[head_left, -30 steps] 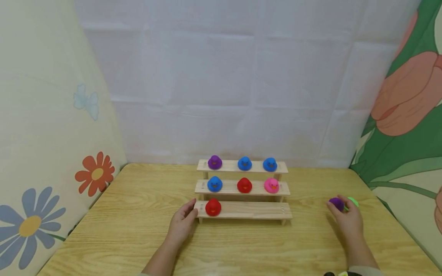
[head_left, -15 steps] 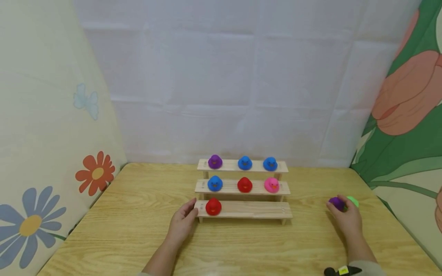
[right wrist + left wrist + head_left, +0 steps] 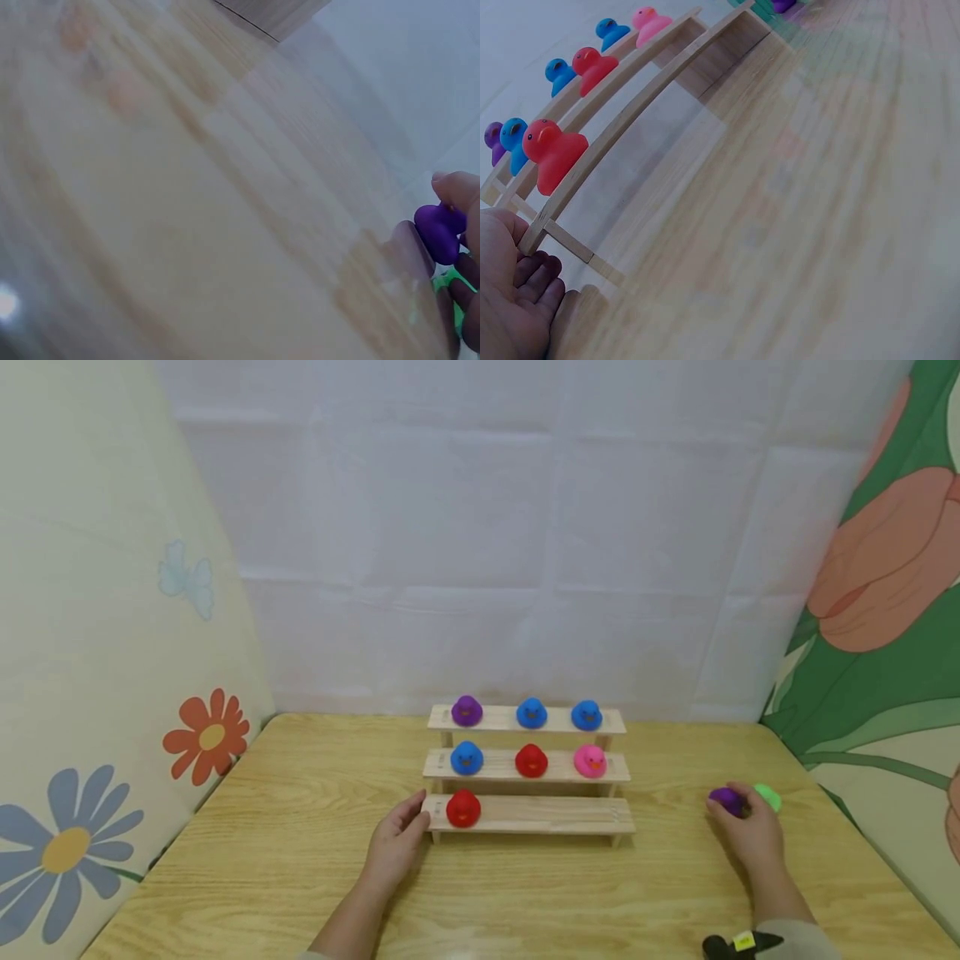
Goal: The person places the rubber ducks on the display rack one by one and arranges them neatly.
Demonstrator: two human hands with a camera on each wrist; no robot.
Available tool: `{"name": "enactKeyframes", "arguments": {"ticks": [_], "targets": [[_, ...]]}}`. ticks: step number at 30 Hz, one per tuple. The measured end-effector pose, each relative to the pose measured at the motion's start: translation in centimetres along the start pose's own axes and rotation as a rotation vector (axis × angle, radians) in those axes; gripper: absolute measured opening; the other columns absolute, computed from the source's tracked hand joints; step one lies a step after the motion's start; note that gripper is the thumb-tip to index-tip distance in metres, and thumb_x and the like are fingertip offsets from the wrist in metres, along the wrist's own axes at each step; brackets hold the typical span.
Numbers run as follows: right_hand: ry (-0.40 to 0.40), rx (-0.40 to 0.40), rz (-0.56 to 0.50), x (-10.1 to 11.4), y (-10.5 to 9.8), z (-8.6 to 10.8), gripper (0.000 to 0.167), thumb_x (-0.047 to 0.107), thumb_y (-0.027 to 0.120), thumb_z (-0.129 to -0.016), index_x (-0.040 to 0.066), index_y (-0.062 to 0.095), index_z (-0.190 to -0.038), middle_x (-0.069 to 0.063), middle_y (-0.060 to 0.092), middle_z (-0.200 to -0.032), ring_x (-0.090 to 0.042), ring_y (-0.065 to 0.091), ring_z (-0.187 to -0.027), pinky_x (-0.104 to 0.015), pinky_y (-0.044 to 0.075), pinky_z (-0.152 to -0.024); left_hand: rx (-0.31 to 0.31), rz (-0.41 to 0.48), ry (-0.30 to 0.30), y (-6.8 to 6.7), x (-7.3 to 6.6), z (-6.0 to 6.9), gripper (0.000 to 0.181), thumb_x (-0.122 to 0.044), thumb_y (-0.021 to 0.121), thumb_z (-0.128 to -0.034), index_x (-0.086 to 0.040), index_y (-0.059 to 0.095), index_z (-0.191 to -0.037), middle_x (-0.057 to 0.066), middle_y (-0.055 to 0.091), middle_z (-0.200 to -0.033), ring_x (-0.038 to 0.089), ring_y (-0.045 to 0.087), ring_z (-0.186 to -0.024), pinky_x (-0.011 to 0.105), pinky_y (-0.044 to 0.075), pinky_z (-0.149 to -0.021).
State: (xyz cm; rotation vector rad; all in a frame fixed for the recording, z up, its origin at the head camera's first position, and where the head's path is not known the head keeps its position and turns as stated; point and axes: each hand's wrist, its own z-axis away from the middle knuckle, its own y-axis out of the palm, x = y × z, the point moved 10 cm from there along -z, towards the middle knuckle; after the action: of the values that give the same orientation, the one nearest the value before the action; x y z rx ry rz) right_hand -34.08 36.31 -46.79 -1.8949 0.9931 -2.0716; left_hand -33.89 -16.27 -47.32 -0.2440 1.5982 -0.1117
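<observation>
A three-tier wooden display stand (image 3: 555, 815) bears several rubber ducks. My left hand (image 3: 395, 842) grips the left end of its lowest shelf, beside a red rubber duck (image 3: 463, 809). In the left wrist view the thumb and fingers (image 3: 536, 281) lie about that shelf end. Off to the right, my right hand (image 3: 756, 833) pinches a purple rubber duck (image 3: 724, 800) between thumb and fingers, low over the table. A bright green thing (image 3: 768, 797), partly hidden behind the right hand, sits just beyond it. The right wrist view shows the purple duck (image 3: 439, 232) at its right edge.
On the middle shelf are a blue duck (image 3: 467, 758), a red duck (image 3: 531, 762) and a pink duck (image 3: 590, 762). The top shelf has a purple duck (image 3: 467, 711) and two blue ones. A white cloth (image 3: 487, 527) hangs behind the wooden table (image 3: 300, 793).
My right hand has shifted slightly left with the purple duck, and more of the green thing shows behind it. The left hand stays at the stand.
</observation>
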Motion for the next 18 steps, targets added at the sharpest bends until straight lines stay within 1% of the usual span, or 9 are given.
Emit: {"name": "enactKeyframes", "arguments": {"ticks": [5,6,10,12,13,17,18], "targets": [[-0.010,0.012,0.008,-0.05,0.13,-0.01,0.067,0.029,0.062,-0.096,-0.003,0.033,-0.148,-0.034,0.033,-0.149,-0.049,0.035,-0.136,-0.059,0.031,-0.114,0.001,-0.006,0.006,0.05,-0.03,-0.03,0.045,-0.011,0.050,-0.1009,0.004,0.045,-0.143,0.024,0.050,-0.144,0.032,0.046,-0.134,0.028,0.045,-0.107],[-0.007,0.016,0.010,-0.09,0.17,-0.05,0.068,0.029,0.062,-0.096,-0.003,0.032,-0.148,-0.034,0.033,-0.149,-0.049,0.035,-0.136,-0.059,0.030,-0.114,0.001,-0.008,0.002,0.04,0.01,-0.05,0.045,-0.011,0.050,-0.1009,0.004,0.045,-0.143,0.023,0.050,-0.144,0.031,0.046,-0.134,0.027,0.045,-0.106],[0.000,0.031,0.043,-0.32,0.28,-0.30,0.070,0.030,0.061,-0.096,-0.004,0.030,-0.149,-0.035,0.030,-0.151,-0.050,0.032,-0.138,-0.061,0.028,-0.115,0.008,-0.011,0.009,0.02,-0.14,0.06,0.045,-0.011,0.049,-0.1010,0.005,0.044,-0.143,0.024,0.048,-0.145,0.032,0.045,-0.135,0.029,0.044,-0.107],[0.005,0.037,0.058,-0.39,0.34,-0.38,0.071,0.030,0.061,-0.096,-0.004,0.030,-0.150,-0.034,0.029,-0.152,-0.050,0.030,-0.139,-0.061,0.026,-0.115,0.007,-0.012,0.001,0.02,-0.04,-0.01,0.045,-0.010,0.049,-0.1008,0.004,0.044,-0.143,0.024,0.048,-0.146,0.032,0.045,-0.135,0.029,0.044,-0.108],[0.007,0.036,0.063,-0.41,0.35,-0.41,0.070,0.030,0.061,-0.096,-0.004,0.030,-0.150,-0.034,0.028,-0.152,-0.050,0.029,-0.139,-0.061,0.026,-0.115,0.007,-0.016,0.003,0.01,-0.08,0.01,0.046,-0.010,0.049,-0.1008,0.005,0.044,-0.143,0.024,0.048,-0.146,0.032,0.045,-0.136,0.032,0.043,-0.109],[0.012,0.028,0.062,-0.40,0.38,-0.40,0.068,0.029,0.061,-0.096,-0.004,0.031,-0.149,-0.034,0.028,-0.152,-0.050,0.028,-0.139,-0.061,0.026,-0.116,0.004,-0.032,0.003,-0.04,-0.10,-0.06,0.046,-0.012,0.049,-0.1013,0.005,0.044,-0.144,0.024,0.048,-0.146,0.033,0.044,-0.136,0.037,0.042,-0.111],[0.012,0.024,0.059,-0.39,0.37,-0.38,0.067,0.028,0.061,-0.096,-0.004,0.032,-0.148,-0.034,0.028,-0.152,-0.050,0.029,-0.139,-0.061,0.026,-0.116,0.004,-0.033,0.007,-0.07,-0.19,0.00,0.046,-0.012,0.049,-0.1014,0.005,0.044,-0.144,0.024,0.047,-0.146,0.034,0.044,-0.137,0.040,0.041,-0.112]]}}
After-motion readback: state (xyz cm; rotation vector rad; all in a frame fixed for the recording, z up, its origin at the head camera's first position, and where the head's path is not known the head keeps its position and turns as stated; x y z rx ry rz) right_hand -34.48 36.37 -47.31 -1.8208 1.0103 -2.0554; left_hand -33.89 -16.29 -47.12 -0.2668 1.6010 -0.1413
